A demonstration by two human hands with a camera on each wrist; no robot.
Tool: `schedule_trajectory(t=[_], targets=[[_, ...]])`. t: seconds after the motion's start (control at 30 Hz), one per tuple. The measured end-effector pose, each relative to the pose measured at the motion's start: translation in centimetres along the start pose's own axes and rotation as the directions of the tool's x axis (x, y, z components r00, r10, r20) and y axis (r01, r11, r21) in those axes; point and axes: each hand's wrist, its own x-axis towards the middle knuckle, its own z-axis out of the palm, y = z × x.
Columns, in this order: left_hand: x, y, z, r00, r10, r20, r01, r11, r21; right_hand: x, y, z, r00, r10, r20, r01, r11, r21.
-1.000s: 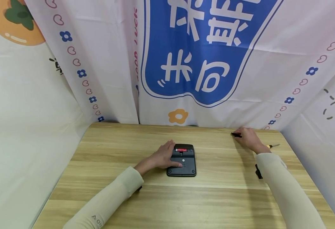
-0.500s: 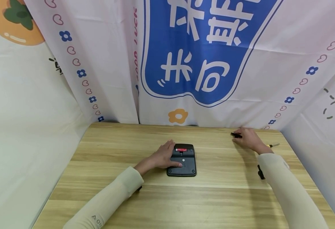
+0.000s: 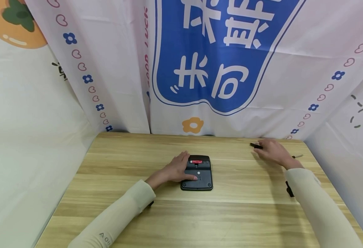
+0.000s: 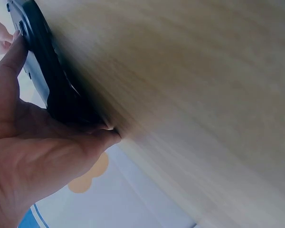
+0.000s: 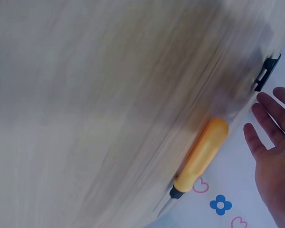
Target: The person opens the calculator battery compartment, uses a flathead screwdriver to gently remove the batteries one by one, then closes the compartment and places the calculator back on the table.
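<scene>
A black calculator lies face down at mid-table, its battery bay uncovered and a red battery showing inside. My left hand holds it by the left side, thumb across the back and fingers along the edge; the left wrist view shows the fingertips down at the table top. At the far right, a small black cover lies on the wood. My right hand is right beside it, and in the right wrist view its fingers are spread loosely with nothing in them.
A screwdriver with a yellow handle lies by the right hand; in the head view only its tip end shows past the wrist. White printed cloth hangs behind the wooden table and at both sides.
My right hand has drawn slightly to the right, away from the black cover, which stays in place. The left hand and calculator have not moved.
</scene>
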Motion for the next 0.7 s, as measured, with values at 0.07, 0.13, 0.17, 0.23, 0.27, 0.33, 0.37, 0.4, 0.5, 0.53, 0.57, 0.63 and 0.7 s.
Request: schedule_trajectory(t=[0.07, 0.13, 0.17, 0.23, 0.27, 0.33, 0.37, 0.4, 0.5, 0.53, 0.57, 0.63, 0.7], targets=[[0.0, 0.0, 0.0, 1.000, 0.002, -0.001, -0.002, 1.000, -0.003, -0.4, 0.3, -0.2, 1.000, 0.014, 0.019, -0.014, 1.000, -0.005], [0.0, 0.0, 0.0, 1.000, 0.005, -0.002, -0.005, 1.000, -0.005, -0.7, 0.6, -0.2, 0.999, 0.029, 0.038, -0.028, 1.000, -0.010], [0.0, 0.0, 0.0, 1.000, 0.007, -0.001, -0.007, 1.000, -0.004, -0.9, 0.7, -0.3, 0.998, 0.037, 0.045, -0.036, 0.999, -0.016], [0.0, 0.0, 0.0, 1.000, 0.008, -0.001, -0.008, 1.000, 0.000, -1.2, 1.0, -0.3, 0.997, 0.055, 0.054, -0.054, 0.998, -0.019], [-0.1, 0.0, 0.0, 1.000, 0.008, 0.000, -0.008, 1.000, 0.002, -1.4, 1.1, -0.3, 0.996, 0.063, 0.057, -0.063, 0.998, -0.017], [-0.1, 0.0, 0.0, 1.000, 0.008, -0.001, -0.008, 1.000, 0.004, -1.7, 1.2, -0.4, 0.995, 0.077, 0.059, -0.076, 0.997, -0.011], [-0.1, 0.0, 0.0, 1.000, 0.008, -0.001, -0.008, 1.000, 0.004, -1.8, 1.3, -0.4, 0.995, 0.082, 0.060, -0.082, 0.997, -0.007], [-0.1, 0.0, 0.0, 1.000, 0.007, -0.002, -0.007, 1.000, 0.003, -2.0, 1.3, -0.5, 0.995, 0.084, 0.057, -0.084, 0.996, -0.004], [-0.1, 0.0, 0.0, 1.000, 0.009, -0.003, -0.009, 1.000, 0.001, -2.5, 1.5, -0.6, 0.995, 0.086, 0.053, -0.086, 0.996, -0.003], [-0.1, -0.1, -0.1, 1.000, 0.009, -0.003, -0.009, 1.000, 0.001, -2.7, 1.5, -0.6, 0.995, 0.086, 0.051, -0.086, 0.996, -0.003], [-0.1, -0.1, -0.1, 1.000, 0.011, -0.003, -0.011, 1.000, 0.001, -2.9, 1.6, -0.6, 0.995, 0.085, 0.049, -0.085, 0.996, -0.009], [-0.1, -0.1, -0.1, 1.000, 0.013, -0.004, -0.013, 1.000, 0.002, -3.3, 1.7, -0.7, 0.995, 0.083, 0.049, -0.082, 0.996, -0.016], [-0.2, -0.1, -0.1, 1.000, 0.015, -0.005, -0.015, 1.000, 0.001, -3.8, 1.8, -0.7, 0.996, 0.078, 0.049, -0.077, 0.997, -0.021]])
